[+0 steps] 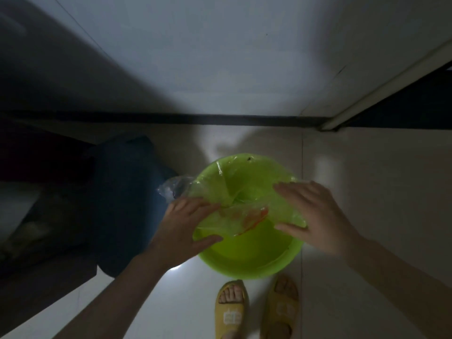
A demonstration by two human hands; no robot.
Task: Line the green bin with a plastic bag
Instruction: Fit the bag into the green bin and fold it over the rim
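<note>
A round lime-green bin stands on the pale tiled floor right in front of my feet. A clear plastic bag with red print is draped over its far half, and part of the bag hangs past the left rim. My left hand grips the bag's edge at the bin's left rim, thumb inside the opening. My right hand lies on the bag at the right rim, fingers spread over the film and thumb under its edge.
A dark blue object sits on the floor just left of the bin, beside dark furniture. A black baseboard runs along the wall behind. My feet in yellow slippers stand just below the bin.
</note>
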